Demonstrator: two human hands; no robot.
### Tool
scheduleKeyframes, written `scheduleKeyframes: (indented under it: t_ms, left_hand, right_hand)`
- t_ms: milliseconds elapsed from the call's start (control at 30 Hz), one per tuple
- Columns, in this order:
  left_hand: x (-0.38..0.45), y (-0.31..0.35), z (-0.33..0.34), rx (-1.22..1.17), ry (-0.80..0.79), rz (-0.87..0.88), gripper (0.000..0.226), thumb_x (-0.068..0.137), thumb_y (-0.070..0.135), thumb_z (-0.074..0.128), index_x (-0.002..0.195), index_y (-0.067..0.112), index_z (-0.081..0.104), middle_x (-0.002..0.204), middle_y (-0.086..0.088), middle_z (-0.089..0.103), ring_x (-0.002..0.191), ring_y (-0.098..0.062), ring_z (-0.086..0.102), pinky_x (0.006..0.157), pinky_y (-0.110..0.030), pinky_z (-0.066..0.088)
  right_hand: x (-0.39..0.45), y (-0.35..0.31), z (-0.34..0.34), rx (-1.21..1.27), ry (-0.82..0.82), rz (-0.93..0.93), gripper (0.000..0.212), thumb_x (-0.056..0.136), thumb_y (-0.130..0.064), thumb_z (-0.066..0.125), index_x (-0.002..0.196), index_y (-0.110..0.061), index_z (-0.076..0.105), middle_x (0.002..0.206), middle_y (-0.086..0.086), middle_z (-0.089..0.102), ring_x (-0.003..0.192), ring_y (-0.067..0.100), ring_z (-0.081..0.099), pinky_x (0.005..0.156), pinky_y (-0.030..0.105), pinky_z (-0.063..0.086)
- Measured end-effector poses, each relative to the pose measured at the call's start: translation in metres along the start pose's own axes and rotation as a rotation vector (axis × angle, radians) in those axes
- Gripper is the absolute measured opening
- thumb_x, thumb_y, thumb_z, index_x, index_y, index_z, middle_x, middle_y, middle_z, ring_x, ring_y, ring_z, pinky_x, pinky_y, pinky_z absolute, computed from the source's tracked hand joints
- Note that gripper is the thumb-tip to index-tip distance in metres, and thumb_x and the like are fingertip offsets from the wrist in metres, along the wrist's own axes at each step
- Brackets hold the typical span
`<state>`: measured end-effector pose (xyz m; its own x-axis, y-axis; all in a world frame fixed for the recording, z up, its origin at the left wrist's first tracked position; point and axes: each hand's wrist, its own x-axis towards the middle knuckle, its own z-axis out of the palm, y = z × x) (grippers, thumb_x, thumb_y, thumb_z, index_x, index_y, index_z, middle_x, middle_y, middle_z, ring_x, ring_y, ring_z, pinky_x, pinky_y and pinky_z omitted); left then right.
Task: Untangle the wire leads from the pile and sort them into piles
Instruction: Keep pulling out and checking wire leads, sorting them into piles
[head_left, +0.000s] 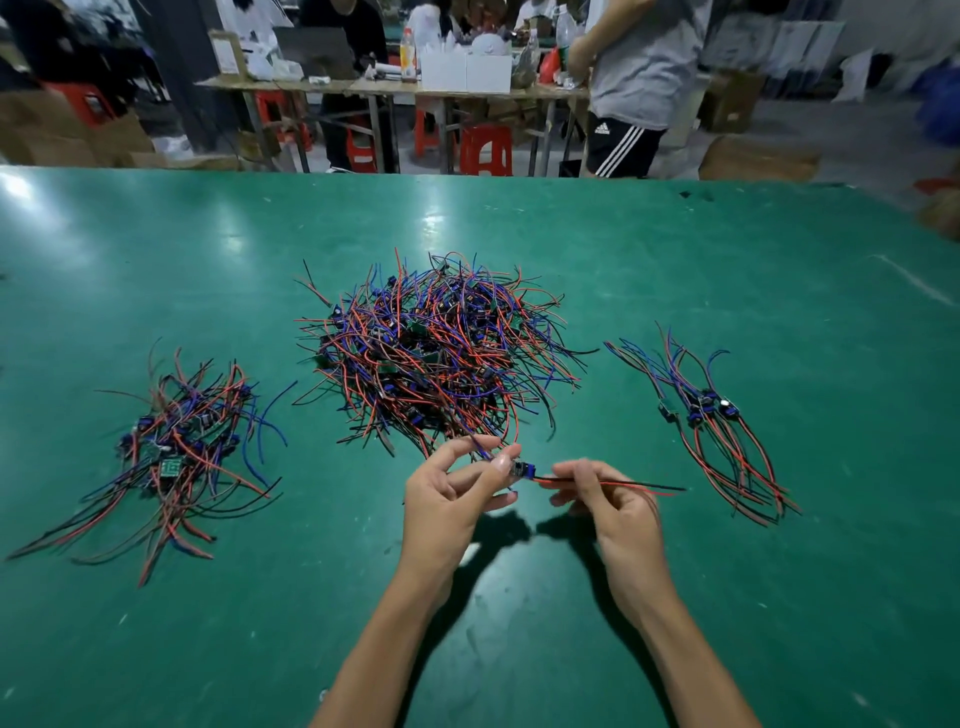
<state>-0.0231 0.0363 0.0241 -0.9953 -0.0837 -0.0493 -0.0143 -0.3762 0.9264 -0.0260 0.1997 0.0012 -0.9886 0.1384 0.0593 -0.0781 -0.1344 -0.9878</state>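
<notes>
Hands worked one lead (524, 470) above the bench (156, 249), left hand (452, 493) pinching its board end, right hand (605, 493) pinching red-black wires; we judged straightening them first suits the right pile (711, 415).

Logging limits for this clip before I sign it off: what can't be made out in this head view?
- Held wire lead: its small board is blurred and partly covered by the left hand; markings unreadable.
- Its blue end: lost against the central pile, so freed or still tangled is unclear.
- Right hand: fingertips hide the exact pinch point.
- Left pile versus right pile: sorting rule undeterminable.
</notes>
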Motion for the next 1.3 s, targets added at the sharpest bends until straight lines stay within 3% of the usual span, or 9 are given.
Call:
scheduleKeyframes:
  t_ms: [133,367,533,667,767,867,1000,1133,1300]
  left_hand:
    - [0.006,0.000,-0.004,-0.139,0.106,-0.033,0.031,0.082,0.020,0.074,0.109,0.006,0.065,0.102,-0.016,0.077,0.096,-0.025,0.075,0.073,-0.027,0.060]
    - [0.012,0.000,-0.018,-0.287,0.354,-0.013,0.018,0.084,0.005,0.076,0.100,0.005,0.068,0.100,-0.018,0.077,0.081,-0.020,0.076,0.065,-0.024,0.060]
    - [0.015,-0.001,-0.022,-0.287,0.419,0.012,0.021,0.082,0.001,0.078,0.092,0.005,0.059,0.100,-0.017,0.077,0.071,-0.021,0.075,0.057,-0.023,0.059]
    - [0.014,0.001,-0.023,-0.230,0.276,0.024,0.033,0.085,0.001,0.076,0.102,0.006,0.048,0.114,-0.012,0.075,0.083,-0.025,0.077,0.061,-0.024,0.060]
    - [0.012,0.009,-0.025,-0.256,-0.058,-0.030,0.072,0.067,0.012,0.092,0.120,0.008,0.043,0.124,-0.015,0.070,0.104,-0.030,0.073,0.079,-0.028,0.060]
    - [0.006,0.009,-0.024,-0.040,-0.326,-0.060,0.065,0.078,-0.006,0.079,0.131,0.005,0.043,0.127,-0.020,0.067,0.112,-0.040,0.068,0.091,-0.037,0.058]
    - [-0.003,0.002,-0.009,0.156,-0.350,-0.149,0.024,0.101,0.003,0.053,0.125,0.002,0.057,0.114,-0.018,0.074,0.099,-0.038,0.073,0.088,-0.037,0.060]
    - [-0.006,-0.006,0.011,0.195,-0.346,-0.273,0.030,0.100,0.017,0.059,0.126,0.003,0.062,0.106,-0.018,0.076,0.093,-0.036,0.075,0.085,-0.038,0.061]
    - [-0.005,-0.015,0.012,0.195,-0.270,-0.252,0.023,0.095,0.001,0.065,0.117,0.001,0.069,0.097,-0.022,0.075,0.077,-0.027,0.074,0.076,-0.033,0.062]
  right_hand:
    - [0.000,0.001,0.002,0.079,0.094,0.018,0.024,0.090,-0.036,0.062,0.086,-0.017,0.077,0.070,0.012,0.074,0.059,0.013,0.066,0.060,0.018,0.053]
    - [0.003,0.003,0.006,0.107,0.172,0.063,0.036,0.093,-0.040,0.058,0.092,-0.009,0.075,0.084,0.013,0.078,0.071,0.017,0.073,0.062,0.017,0.054]
    - [0.004,0.003,0.004,0.150,0.141,0.079,0.039,0.092,-0.039,0.058,0.095,-0.004,0.074,0.092,0.014,0.078,0.085,0.025,0.077,0.069,0.021,0.058]
    - [0.007,-0.001,0.001,0.263,0.149,0.129,0.036,0.091,-0.039,0.059,0.104,-0.008,0.073,0.091,0.014,0.078,0.078,0.018,0.076,0.066,0.018,0.058]
    - [0.015,-0.006,-0.005,0.357,0.131,0.202,0.037,0.088,-0.039,0.062,0.111,-0.013,0.073,0.075,0.008,0.074,0.058,0.007,0.067,0.056,0.014,0.054]
    - [0.021,-0.006,-0.011,0.396,0.114,0.240,0.039,0.086,-0.040,0.063,0.115,-0.016,0.072,0.068,0.001,0.069,0.053,0.001,0.060,0.053,0.012,0.051]
    - [0.019,-0.001,-0.008,0.249,0.102,0.168,0.040,0.080,-0.043,0.074,0.109,-0.016,0.076,0.062,0.005,0.065,0.049,0.006,0.052,0.050,0.013,0.045]
    - [0.015,0.005,0.001,0.044,0.161,0.009,0.029,0.076,-0.039,0.081,0.090,-0.014,0.078,0.061,0.010,0.065,0.045,0.012,0.052,0.044,0.022,0.047]
    - [0.012,0.008,0.003,-0.198,0.109,-0.117,0.017,0.089,-0.040,0.071,0.088,-0.027,0.082,0.086,-0.003,0.076,0.077,0.009,0.068,0.071,0.018,0.052]
